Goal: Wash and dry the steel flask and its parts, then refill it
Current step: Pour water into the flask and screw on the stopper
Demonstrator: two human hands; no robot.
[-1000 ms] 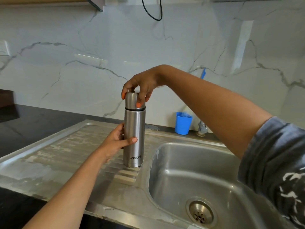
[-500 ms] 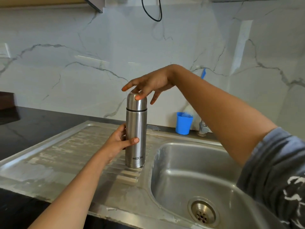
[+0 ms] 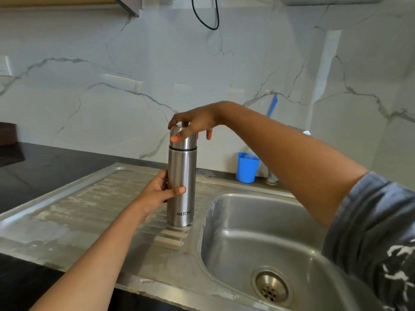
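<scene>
- Two hands on one steel flask (image 3: pixel 182 176), centre of frame, upright on the ribbed drainboard (image 3: pixel 89 198), just left of the sink basin (image 3: pixel 258 234).
- Left hand (image 3: pixel 157 195): fingers wrapped round the flask's middle, thumb across the front.
- Right hand (image 3: pixel 196 122): from above, fingers curled over the cap (image 3: pixel 184 140), gripping it; cap seated on the body.
- Blue cup (image 3: pixel 247 168) behind the basin, centre right.

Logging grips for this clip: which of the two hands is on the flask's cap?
The right hand, coming down from above, grips the cap with thumb and fingers. The left hand instead holds the flask lower down, around its body.
</scene>
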